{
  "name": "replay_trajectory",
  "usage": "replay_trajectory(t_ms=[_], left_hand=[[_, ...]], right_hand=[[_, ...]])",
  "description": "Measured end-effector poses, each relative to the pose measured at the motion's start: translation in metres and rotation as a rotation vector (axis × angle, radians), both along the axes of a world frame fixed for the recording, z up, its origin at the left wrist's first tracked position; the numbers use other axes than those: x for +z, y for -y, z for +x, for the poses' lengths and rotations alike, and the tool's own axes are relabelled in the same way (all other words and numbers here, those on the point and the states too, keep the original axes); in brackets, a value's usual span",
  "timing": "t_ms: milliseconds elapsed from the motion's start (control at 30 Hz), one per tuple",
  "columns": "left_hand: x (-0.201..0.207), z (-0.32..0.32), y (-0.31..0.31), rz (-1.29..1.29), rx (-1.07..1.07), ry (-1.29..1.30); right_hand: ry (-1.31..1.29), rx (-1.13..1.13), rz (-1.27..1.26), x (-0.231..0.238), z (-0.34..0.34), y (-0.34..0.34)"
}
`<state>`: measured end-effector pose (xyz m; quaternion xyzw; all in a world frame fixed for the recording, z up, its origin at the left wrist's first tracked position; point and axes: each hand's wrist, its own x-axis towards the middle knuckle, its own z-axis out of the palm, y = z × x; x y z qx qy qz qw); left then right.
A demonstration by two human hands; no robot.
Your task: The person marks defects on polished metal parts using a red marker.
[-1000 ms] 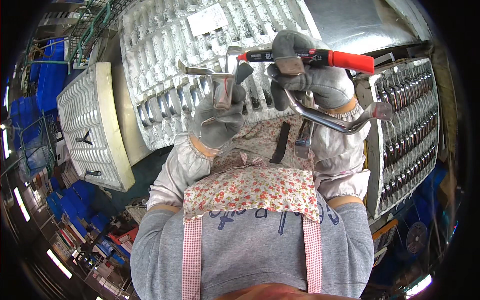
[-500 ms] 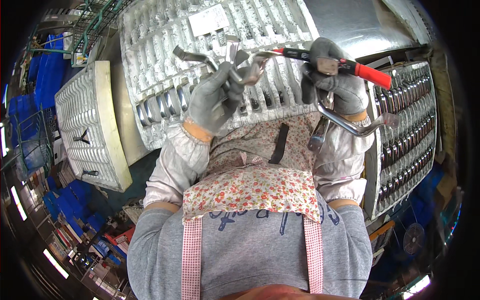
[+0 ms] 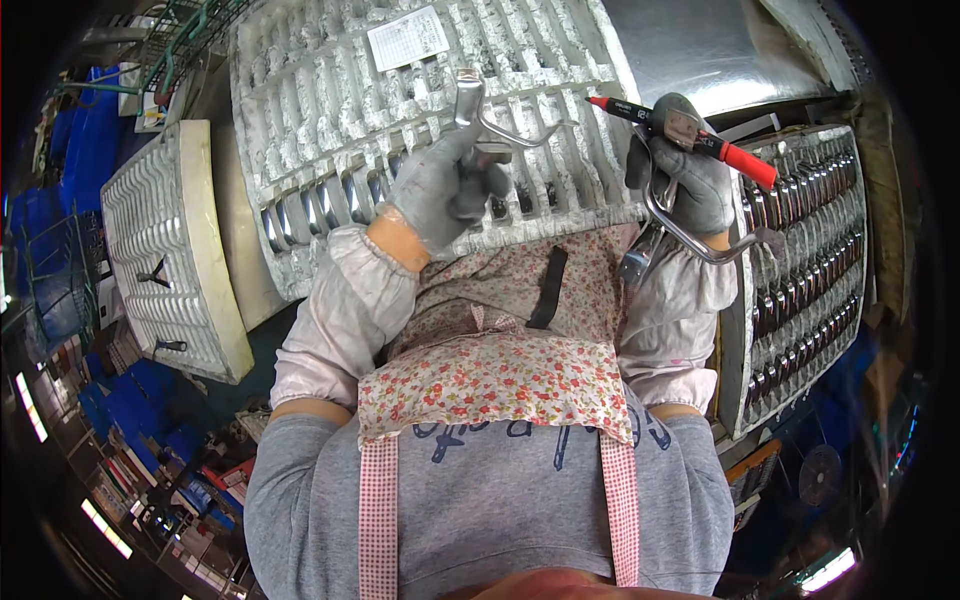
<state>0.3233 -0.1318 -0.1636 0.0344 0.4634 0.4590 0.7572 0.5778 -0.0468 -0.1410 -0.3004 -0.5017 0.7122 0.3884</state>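
Observation:
In the middle, my gloved left hand [image 3: 435,190] is closed around bent, shiny metal pieces. One upright flat-ended metal piece [image 3: 468,98] sticks up from the fingers, and a thin curved arm reaches right. My gloved right hand [image 3: 695,190] grips a black marker with a red tip and red end [image 3: 748,165], its tip pointing left, apart from the metal. Against the same hand's palm hangs another bent metal lever [image 3: 718,252], its hooked end to the right; a flat metal end shows below the wrist. Both hands are above a large ribbed whitish tray [image 3: 330,150].
A paper label [image 3: 408,38] lies on the tray, and several shiny parts sit in its near-left slots. At right, a second tray [image 3: 742,400] holds rows of similar metal parts. Another ribbed tray [image 3: 225,250] stands at left with two small dark parts. Blue bins [image 3: 95,150] are beyond.
The marker tip has drawn away from the metal in my left hand as my right hand moved slightly right and down. The pieces in my left hand have turned.

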Motion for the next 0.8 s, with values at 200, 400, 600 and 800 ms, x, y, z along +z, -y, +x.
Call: replay_trajectory(t_ms=[200, 400, 600, 800], left_hand=[[0.024, 0.000, 0.010, 0.000, -0.013, 0.616], [0.035, 0.003, 0.014, -0.017, -0.033, 0.611], [0.037, 0.011, 0.014, -0.115, -0.049, 0.552], [0.039, 0.017, 0.015, -0.133, -0.061, 0.457]], right_hand=[[-0.186, 0.058, -0.189, -0.012, -0.022, 0.007], [0.025, 0.108, -0.103, 0.007, -0.041, 0.012], [0.041, 0.259, -0.088, 0.022, -0.056, 0.009], [0.163, 0.311, -0.017, 0.017, -0.061, 0.003]])
